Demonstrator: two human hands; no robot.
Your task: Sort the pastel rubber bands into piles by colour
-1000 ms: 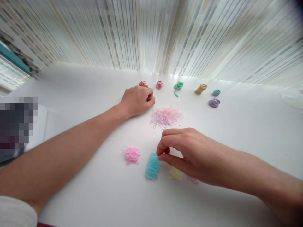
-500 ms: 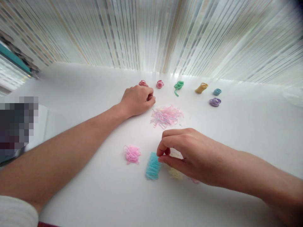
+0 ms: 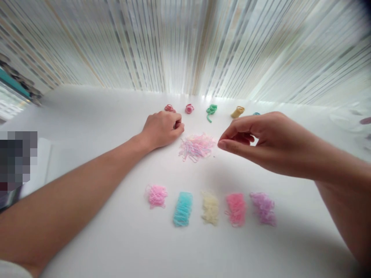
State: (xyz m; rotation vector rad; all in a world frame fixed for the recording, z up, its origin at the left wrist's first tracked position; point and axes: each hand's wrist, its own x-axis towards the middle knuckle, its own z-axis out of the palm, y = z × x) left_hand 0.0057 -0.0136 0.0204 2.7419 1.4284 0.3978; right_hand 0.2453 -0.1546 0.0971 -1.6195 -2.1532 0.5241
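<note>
My left hand rests on the white table with its fingers curled closed. Whatever it may hold is hidden. Just right of it lies a loose pile of mixed pastel elastic bands. Over the table, at the pile's right side, my right hand has thumb and forefinger pinched together; anything between the tips is too small to make out. In a row nearer me lie sorted heaps of bands: light pink, turquoise, pale yellow, coral pink and lilac.
Along the back stand small coils: a red one behind my left hand, a pink one, a green one, a mustard one and a partly covered blue one. A striped curtain hangs behind.
My right hand has moved up and away from over the sorted heaps to the mixed pile's right side, uncovering the yellow, coral and lilac heaps. My left hand stays put; the view shifted slightly.
</note>
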